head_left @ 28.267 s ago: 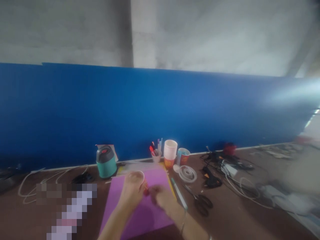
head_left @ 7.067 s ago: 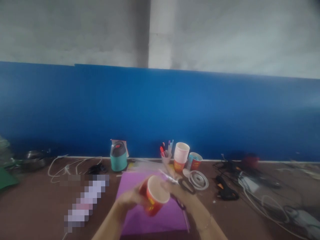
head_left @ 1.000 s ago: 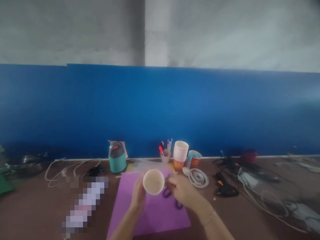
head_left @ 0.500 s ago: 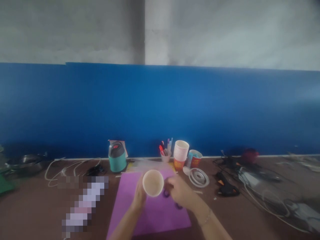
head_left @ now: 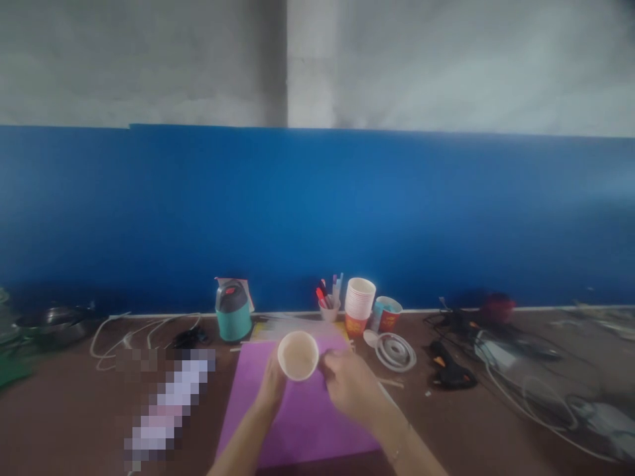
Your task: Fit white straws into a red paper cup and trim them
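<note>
A white paper cup (head_left: 297, 357) is held above the purple sheet (head_left: 297, 430), its open rim tilted toward me. My left hand (head_left: 272, 383) is wrapped round the cup's left side. Close to the right side of the rim is my right hand (head_left: 347, 383), its fingers curled together. A dark bit shows near those fingertips, but what they hold is hidden. I cannot tell whether this hand touches the cup.
Behind the sheet stand a teal jug (head_left: 234, 317), a pen cup (head_left: 328, 309), stacked paper cups (head_left: 360, 304) and a red cup (head_left: 388, 316). To the right lie a tape-like coil (head_left: 395, 352), a black glue gun (head_left: 450, 371) and cables (head_left: 526, 406). More cables (head_left: 149, 330) lie left.
The cup and my left hand have shifted slightly left and up. My right hand has moved left with it. Dark rings like scissor handles, seen by my right hand before, are now hidden.
</note>
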The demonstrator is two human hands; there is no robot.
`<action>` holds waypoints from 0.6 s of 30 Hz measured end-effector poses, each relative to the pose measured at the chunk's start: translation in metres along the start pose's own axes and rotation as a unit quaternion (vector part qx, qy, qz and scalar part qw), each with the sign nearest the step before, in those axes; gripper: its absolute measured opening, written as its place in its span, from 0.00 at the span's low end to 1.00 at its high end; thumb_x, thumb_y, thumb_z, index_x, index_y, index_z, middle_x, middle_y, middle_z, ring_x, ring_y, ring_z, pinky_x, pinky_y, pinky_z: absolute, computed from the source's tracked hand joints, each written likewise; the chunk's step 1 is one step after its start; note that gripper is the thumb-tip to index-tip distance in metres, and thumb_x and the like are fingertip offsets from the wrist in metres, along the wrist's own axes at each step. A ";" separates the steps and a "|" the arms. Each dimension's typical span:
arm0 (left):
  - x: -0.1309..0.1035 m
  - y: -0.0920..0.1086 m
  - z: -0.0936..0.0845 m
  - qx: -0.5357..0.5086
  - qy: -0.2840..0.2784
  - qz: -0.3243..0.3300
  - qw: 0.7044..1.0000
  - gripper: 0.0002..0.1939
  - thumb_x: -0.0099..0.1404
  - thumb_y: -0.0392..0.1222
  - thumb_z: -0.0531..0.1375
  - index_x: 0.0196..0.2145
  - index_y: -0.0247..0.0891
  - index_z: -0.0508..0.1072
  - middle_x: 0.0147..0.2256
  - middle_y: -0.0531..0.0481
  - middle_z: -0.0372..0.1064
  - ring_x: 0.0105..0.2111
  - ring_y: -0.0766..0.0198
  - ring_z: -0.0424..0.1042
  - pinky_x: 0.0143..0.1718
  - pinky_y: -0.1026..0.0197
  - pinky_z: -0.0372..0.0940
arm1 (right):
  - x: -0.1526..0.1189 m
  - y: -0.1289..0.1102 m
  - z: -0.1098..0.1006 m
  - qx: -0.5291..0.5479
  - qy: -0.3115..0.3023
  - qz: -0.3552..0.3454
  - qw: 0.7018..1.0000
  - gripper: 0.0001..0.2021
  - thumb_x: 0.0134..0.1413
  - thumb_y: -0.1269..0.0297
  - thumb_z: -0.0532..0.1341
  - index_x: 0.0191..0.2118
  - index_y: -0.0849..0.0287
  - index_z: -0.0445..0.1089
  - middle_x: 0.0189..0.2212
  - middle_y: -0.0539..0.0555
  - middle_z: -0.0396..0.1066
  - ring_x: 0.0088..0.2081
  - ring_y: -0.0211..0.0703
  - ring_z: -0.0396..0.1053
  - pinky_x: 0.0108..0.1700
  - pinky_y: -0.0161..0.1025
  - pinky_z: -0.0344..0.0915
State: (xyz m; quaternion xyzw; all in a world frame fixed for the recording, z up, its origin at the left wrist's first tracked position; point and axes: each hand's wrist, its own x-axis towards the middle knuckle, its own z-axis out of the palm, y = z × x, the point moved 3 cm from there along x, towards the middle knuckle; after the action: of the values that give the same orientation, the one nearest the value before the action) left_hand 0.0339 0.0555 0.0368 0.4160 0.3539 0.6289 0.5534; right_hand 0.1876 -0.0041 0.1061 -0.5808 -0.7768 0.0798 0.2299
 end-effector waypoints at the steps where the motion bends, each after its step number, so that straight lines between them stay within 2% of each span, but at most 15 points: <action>1: 0.000 0.002 0.001 0.015 -0.015 0.009 1.000 0.14 0.45 0.45 0.65 0.31 0.38 0.77 0.35 0.45 0.74 0.44 0.45 0.66 0.48 0.53 0.60 | 0.001 0.001 -0.001 0.049 -0.007 0.011 0.999 0.10 0.50 0.72 0.51 0.23 0.61 0.65 0.22 0.53 0.69 0.25 0.38 0.63 0.26 0.34 0.48; 4: -0.002 0.007 0.005 0.084 -0.059 0.031 0.994 0.17 0.47 0.48 0.63 0.35 0.37 0.77 0.34 0.44 0.74 0.40 0.46 0.68 0.42 0.54 0.63 | 0.004 0.006 0.002 0.199 -0.067 0.084 0.974 0.11 0.51 0.68 0.52 0.20 0.61 0.64 0.15 0.48 0.61 0.19 0.35 0.57 0.23 0.33 0.48; 7: -0.001 0.008 0.003 0.162 -0.081 0.040 0.983 0.20 0.50 0.52 0.60 0.37 0.36 0.76 0.34 0.44 0.74 0.40 0.47 0.68 0.43 0.53 0.63 | 0.006 0.009 0.008 0.265 -0.117 0.153 0.945 0.10 0.47 0.71 0.54 0.18 0.61 0.64 0.12 0.44 0.54 0.17 0.31 0.51 0.21 0.31 0.47; 9: 0.000 0.004 0.000 0.192 -0.083 0.046 0.977 0.24 0.51 0.56 0.59 0.38 0.36 0.76 0.34 0.44 0.74 0.41 0.47 0.67 0.45 0.51 0.62 | 0.006 0.008 0.009 0.253 -0.095 0.132 0.954 0.10 0.47 0.71 0.54 0.20 0.62 0.66 0.14 0.46 0.58 0.18 0.32 0.54 0.22 0.31 0.48; 12: 0.002 -0.005 -0.005 0.194 -0.063 0.049 0.978 0.32 0.48 0.65 0.57 0.40 0.35 0.74 0.39 0.41 0.73 0.44 0.45 0.67 0.49 0.49 0.60 | 0.004 0.004 0.005 0.156 -0.030 0.068 0.985 0.11 0.49 0.72 0.52 0.22 0.63 0.68 0.18 0.50 0.67 0.22 0.36 0.61 0.24 0.32 0.50; 14: 0.003 -0.008 -0.003 0.181 -0.060 0.044 0.981 0.35 0.47 0.68 0.56 0.40 0.35 0.74 0.42 0.40 0.72 0.47 0.44 0.65 0.51 0.49 0.57 | 0.001 0.005 0.002 0.095 -0.010 0.057 0.994 0.11 0.48 0.73 0.51 0.21 0.62 0.68 0.20 0.53 0.70 0.24 0.38 0.65 0.25 0.32 0.51; 16: 0.002 -0.007 0.002 0.141 -0.074 0.016 0.987 0.35 0.47 0.69 0.56 0.37 0.35 0.75 0.40 0.41 0.73 0.48 0.44 0.64 0.52 0.49 0.56 | -0.001 0.007 -0.002 0.092 -0.013 0.056 0.994 0.12 0.49 0.72 0.51 0.22 0.62 0.69 0.21 0.54 0.72 0.25 0.39 0.67 0.26 0.32 0.53; 18: 0.001 -0.001 0.010 0.072 -0.101 -0.036 0.992 0.35 0.52 0.70 0.51 0.35 0.33 0.75 0.37 0.43 0.74 0.47 0.45 0.65 0.51 0.49 0.56 | -0.001 0.008 -0.008 0.130 -0.014 0.047 0.990 0.13 0.52 0.71 0.50 0.25 0.61 0.71 0.23 0.53 0.73 0.26 0.40 0.68 0.27 0.32 0.56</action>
State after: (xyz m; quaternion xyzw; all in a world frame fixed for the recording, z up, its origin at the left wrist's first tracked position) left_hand 0.0430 0.0566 0.0401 0.5036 0.3552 0.5362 0.5769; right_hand 0.1978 -0.0033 0.1097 -0.5803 -0.7351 0.1989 0.2886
